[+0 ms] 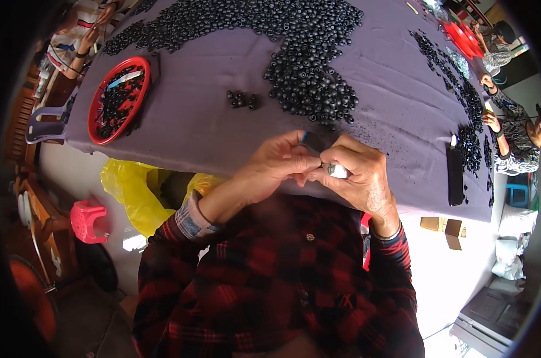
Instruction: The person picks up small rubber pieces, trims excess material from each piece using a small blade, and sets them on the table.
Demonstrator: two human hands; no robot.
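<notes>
Close together at the table's near edge, my two hands meet in front of my chest. My left hand is closed, its thumb and fingers pinching a small dark piece I cannot make out clearly. Wrapped in the fingers of my right hand is a small tool with a white handle; its working end is hidden between the hands. Something dark with a blue edge shows at my left fingertips. Just beyond lies a large heap of round black bead-like pieces, with a small separate cluster to its left.
A purple cloth covers the table. At left stands a red basin of dark bits. A black phone-like slab and scattered black pieces lie right. Other people sit at both sides. A yellow bag hangs below the edge.
</notes>
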